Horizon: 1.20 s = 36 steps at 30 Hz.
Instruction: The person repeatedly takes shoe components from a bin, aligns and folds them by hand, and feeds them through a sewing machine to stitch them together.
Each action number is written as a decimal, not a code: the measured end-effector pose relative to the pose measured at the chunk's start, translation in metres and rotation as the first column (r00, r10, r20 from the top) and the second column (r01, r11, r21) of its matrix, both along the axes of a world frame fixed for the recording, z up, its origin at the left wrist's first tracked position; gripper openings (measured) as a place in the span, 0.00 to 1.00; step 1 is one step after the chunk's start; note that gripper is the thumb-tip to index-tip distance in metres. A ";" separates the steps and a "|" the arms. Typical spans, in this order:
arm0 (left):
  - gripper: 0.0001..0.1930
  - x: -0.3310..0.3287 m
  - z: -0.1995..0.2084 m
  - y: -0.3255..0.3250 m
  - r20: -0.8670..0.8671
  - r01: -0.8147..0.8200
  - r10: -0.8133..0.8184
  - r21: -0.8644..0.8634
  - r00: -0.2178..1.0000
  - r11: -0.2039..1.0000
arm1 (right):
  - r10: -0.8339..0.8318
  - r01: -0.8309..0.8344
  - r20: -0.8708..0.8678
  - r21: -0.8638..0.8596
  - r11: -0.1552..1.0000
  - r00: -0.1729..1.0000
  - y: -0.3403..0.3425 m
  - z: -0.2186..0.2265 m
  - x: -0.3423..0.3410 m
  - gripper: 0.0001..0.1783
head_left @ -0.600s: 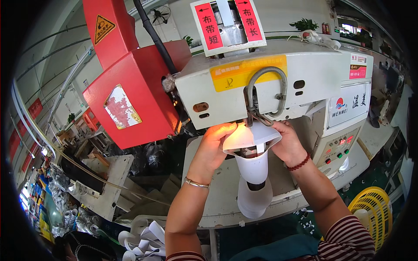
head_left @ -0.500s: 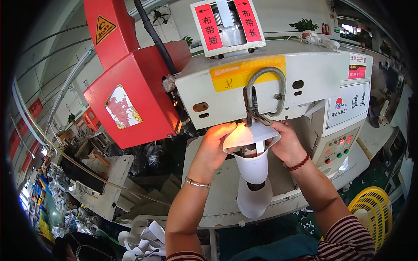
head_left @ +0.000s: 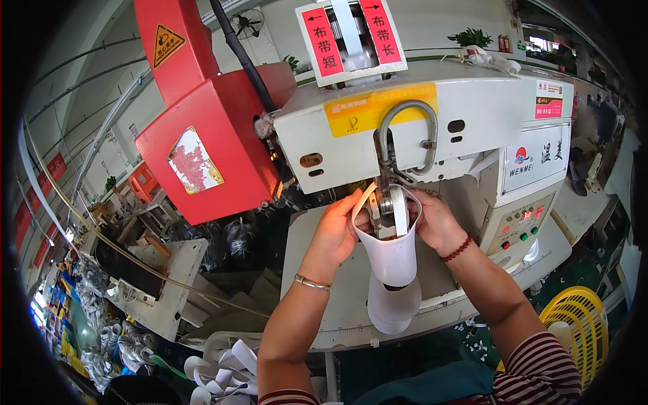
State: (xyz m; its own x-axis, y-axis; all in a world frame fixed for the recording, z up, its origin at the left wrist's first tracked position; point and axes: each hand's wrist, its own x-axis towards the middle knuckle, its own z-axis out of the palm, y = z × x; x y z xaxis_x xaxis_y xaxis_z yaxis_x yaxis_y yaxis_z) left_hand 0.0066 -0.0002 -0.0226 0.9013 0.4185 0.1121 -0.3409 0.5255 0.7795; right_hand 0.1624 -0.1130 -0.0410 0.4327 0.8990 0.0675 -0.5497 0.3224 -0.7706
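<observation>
My left hand and my right hand grip opposite sides of a white shoe upper. Its opening is spread around the machine's metal roller and foot, with a white strip running down beside the roller. On each side my fingers curl over the upper's edge, and some fingertips are hidden inside or behind it. Below the upper, a rounded white shape hangs over the worktable; I cannot tell whether it belongs to the same piece.
A pale machine arm reaches across above my hands, with a red housing at its left. On the right stands a control panel with lit digits. White cut pieces lie in a bin at lower left; a yellow basket stands lower right.
The upper's top part, earlier raised across the machine's foot, has turned away, so the roller now shows inside the opening. Both hands still hold the upper and have shifted slightly.
</observation>
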 end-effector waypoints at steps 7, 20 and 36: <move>0.20 -0.012 -0.005 -0.023 -0.044 -0.060 0.065 0.118 0.997 0.991 | -0.114 0.133 0.181 -0.099 0.986 0.977 -0.007 -0.019 -0.012 0.13; 0.22 -0.018 -0.098 -0.033 -0.333 -0.200 0.443 0.565 0.832 0.800 | -0.284 0.347 0.762 0.083 0.934 0.582 0.011 -0.142 0.012 0.15; 0.25 -0.039 -0.152 -0.059 -0.054 -0.155 0.752 0.967 0.657 0.204 | -0.434 0.270 0.883 0.468 0.842 -0.177 -0.172 -0.018 -0.061 0.08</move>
